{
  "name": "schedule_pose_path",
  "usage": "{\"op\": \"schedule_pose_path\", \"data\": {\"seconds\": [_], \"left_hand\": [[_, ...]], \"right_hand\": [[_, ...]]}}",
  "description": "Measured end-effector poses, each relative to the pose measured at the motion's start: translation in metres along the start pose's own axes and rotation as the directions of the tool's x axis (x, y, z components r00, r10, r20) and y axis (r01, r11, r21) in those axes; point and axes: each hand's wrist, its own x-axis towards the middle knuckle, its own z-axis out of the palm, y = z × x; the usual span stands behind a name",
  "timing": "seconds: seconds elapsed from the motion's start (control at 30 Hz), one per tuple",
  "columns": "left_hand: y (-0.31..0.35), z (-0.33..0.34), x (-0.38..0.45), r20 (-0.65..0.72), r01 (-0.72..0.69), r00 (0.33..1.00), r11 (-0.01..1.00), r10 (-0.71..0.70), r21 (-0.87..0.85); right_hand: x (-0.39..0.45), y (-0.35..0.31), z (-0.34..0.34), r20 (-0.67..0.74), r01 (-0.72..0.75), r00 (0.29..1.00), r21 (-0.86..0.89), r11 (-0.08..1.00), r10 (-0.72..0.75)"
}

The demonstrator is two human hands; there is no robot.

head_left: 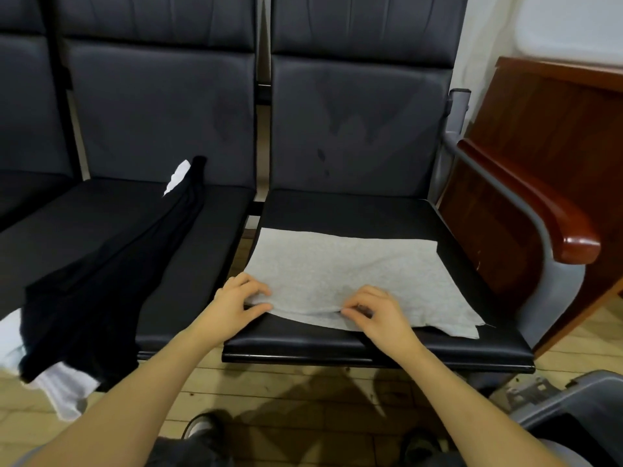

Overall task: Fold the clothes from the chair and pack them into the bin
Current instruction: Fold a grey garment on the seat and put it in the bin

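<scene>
Our left hand [236, 305] and right hand [374, 311] pinched the grey garment's [344, 274] near edge at lower centre. An uneven lift could have skewed the fold.

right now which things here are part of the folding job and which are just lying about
Job:
- light grey knit garment, pinched by left hand and right hand
- black garment
- white garment
- dark grey plastic bin
- black padded chair seat

Lying about:
- reddish wooden desk
</scene>
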Motion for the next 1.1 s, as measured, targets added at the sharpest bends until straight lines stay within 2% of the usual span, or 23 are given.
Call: {"op": "schedule_pose_path", "data": {"seconds": [0.07, 0.17, 0.27, 0.33, 0.47, 0.6, 0.73, 0.87, 0.93, 1.1], "left_hand": [[-0.002, -0.006, -0.001, -0.097, -0.061, 0.993, 0.998, 0.061, 0.003], [-0.001, -0.013, 0.0, -0.216, -0.176, 0.955, 0.975, 0.203, 0.138], [-0.001, -0.013, -0.006, -0.092, -0.268, 0.951, 0.936, 0.295, 0.229], [0.0, -0.011, -0.014, -0.027, -0.226, 0.972, 0.954, 0.235, 0.196], [0.002, -0.005, -0.019, -0.08, -0.172, 0.979, 0.968, 0.189, 0.182], [0.007, -0.011, -0.019, -0.012, -0.119, 0.992, 0.982, 0.122, 0.149], [0.016, -0.013, -0.012, -0.006, -0.08, 0.997, 0.978, 0.083, 0.193], [0.027, -0.005, 0.015, -0.061, 0.097, 0.995, 0.962, -0.084, 0.256], [0.029, -0.001, 0.03, -0.084, 0.204, 0.979, 0.941, -0.188, 0.269], [0.017, 0.009, 0.053, -0.138, 0.392, 0.919, 0.883, -0.369, 0.257]], "right_hand": [[-0.003, -0.003, -0.004, -0.025, 0.002, 1.0, 0.015, 1.0, -0.001], [-0.01, -0.004, -0.005, 0.077, 0.032, 0.997, -0.067, 0.997, -0.027], [-0.014, -0.005, -0.005, 0.156, -0.035, 0.987, -0.081, 0.996, 0.047], [-0.015, -0.007, -0.006, 0.184, -0.056, 0.98, -0.101, 0.993, 0.074], [-0.017, -0.009, -0.003, 0.133, 0.007, 0.991, -0.16, 0.987, 0.015], [-0.018, -0.015, -0.005, 0.105, -0.075, 0.991, -0.028, 0.997, 0.078], [-0.013, -0.021, -0.015, 0.168, -0.129, 0.978, 0.022, 0.991, 0.124], [0.008, -0.02, -0.016, 0.103, -0.157, 0.983, 0.058, 0.986, 0.151], [0.023, -0.011, -0.014, 0.052, -0.133, 0.99, -0.01, 0.991, 0.133], [0.044, 0.014, -0.015, -0.029, -0.219, 0.976, -0.17, 0.961, 0.217]]}}
